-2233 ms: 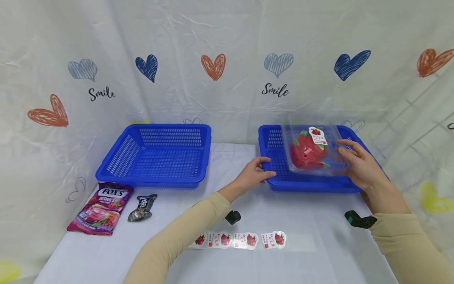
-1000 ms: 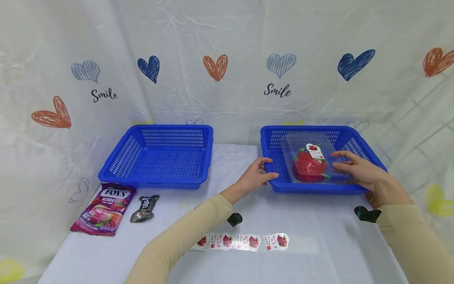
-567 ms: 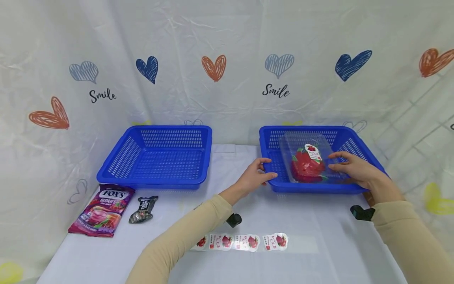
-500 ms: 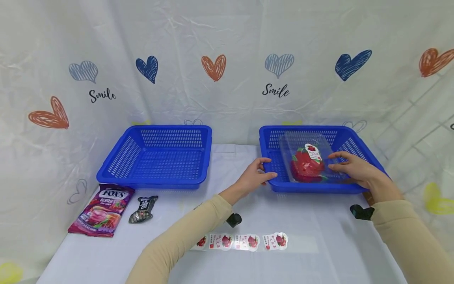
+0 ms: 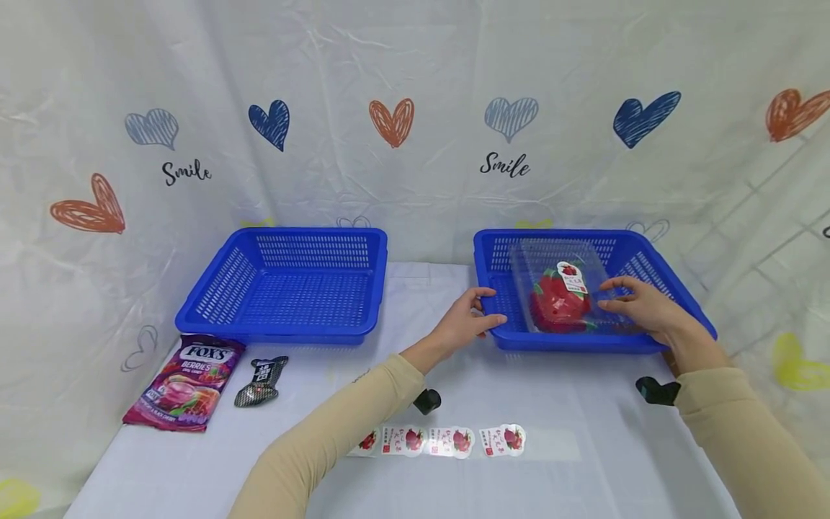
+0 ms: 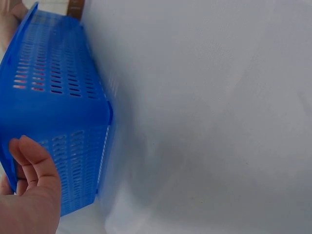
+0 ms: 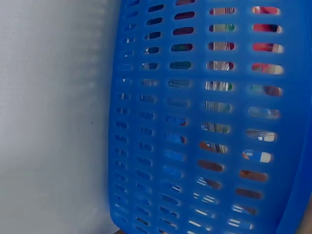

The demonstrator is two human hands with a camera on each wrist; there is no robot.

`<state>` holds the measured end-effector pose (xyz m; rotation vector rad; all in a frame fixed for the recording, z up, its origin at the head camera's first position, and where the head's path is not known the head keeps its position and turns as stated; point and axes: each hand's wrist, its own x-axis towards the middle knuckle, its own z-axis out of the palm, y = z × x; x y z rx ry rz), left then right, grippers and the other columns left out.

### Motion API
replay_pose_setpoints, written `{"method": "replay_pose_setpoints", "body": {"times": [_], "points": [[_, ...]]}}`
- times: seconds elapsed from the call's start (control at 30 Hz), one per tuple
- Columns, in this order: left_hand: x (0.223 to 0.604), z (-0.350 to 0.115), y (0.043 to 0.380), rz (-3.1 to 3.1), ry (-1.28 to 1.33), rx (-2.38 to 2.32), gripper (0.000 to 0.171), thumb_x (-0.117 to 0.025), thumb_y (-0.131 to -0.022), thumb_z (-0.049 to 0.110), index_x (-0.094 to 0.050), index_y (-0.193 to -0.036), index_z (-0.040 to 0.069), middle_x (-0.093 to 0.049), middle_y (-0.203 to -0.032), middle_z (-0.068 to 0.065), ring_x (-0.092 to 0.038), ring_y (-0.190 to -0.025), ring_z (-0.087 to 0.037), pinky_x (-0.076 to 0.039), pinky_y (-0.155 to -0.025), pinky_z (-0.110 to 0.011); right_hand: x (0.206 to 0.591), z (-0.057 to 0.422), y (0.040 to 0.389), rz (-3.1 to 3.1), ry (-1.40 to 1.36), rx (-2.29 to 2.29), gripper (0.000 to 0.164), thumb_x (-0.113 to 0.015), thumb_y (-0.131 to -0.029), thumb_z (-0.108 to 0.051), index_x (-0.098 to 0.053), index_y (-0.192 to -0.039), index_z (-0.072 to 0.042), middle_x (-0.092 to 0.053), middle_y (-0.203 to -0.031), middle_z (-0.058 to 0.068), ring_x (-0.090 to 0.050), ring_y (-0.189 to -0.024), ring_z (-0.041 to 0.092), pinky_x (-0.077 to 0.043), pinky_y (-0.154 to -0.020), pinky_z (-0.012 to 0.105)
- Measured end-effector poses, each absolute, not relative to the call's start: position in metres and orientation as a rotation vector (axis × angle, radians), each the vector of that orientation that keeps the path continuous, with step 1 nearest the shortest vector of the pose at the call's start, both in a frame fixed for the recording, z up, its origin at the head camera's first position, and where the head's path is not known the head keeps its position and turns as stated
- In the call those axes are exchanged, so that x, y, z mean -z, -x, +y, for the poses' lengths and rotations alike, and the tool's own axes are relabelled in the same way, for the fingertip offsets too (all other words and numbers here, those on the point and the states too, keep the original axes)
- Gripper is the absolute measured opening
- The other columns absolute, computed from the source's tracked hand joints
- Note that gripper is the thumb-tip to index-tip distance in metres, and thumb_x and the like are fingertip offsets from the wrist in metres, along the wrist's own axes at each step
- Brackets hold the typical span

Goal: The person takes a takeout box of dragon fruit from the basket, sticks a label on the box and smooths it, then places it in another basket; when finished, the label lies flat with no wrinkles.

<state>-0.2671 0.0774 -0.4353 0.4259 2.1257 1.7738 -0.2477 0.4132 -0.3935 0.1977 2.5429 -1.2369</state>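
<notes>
In the head view a clear plastic box lies inside the right blue basket. A red dragon fruit sits in the box, with a label sticker on the lid. My right hand reaches over the basket's right rim and holds the box by its right side, fingers curved. My left hand grips the left rim of that basket, thumb on the inner side. The left wrist view also has my left hand around the rim. Slots of the basket wall partly hide the contents in the right wrist view.
A second blue basket stands to the left. In front of it lie a purple Fox's candy bag and a small black packet. A strip of dragon fruit stickers lies on the white table near the front, partly behind my left forearm.
The box, held tilted over the right basket earlier, has gone down flat into it with my right hand. Lately both have shifted slightly left. My left hand has stayed on the rim.
</notes>
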Motion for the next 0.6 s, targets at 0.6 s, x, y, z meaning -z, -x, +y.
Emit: {"method": "replay_pose_setpoints", "body": {"times": [0.6], "points": [[0.4359, 0.0774, 0.2663, 2.178, -0.432, -1.722, 0.052, -0.072, -0.09, 0.028, -0.049, -0.136, 0.02, -0.051, -0.099, -0.004, -0.061, -0.09, -0.039, -0.054, -0.081, -0.05, 0.3928, 0.4196, 0.2434, 2.369, -0.24, 1.524, 0.075, -0.058, -0.095, -0.048, -0.025, -0.153, -0.015, 0.0, -0.159, 0.027, -0.015, -0.14, 0.044, -0.028, -0.109, 0.06]]}}
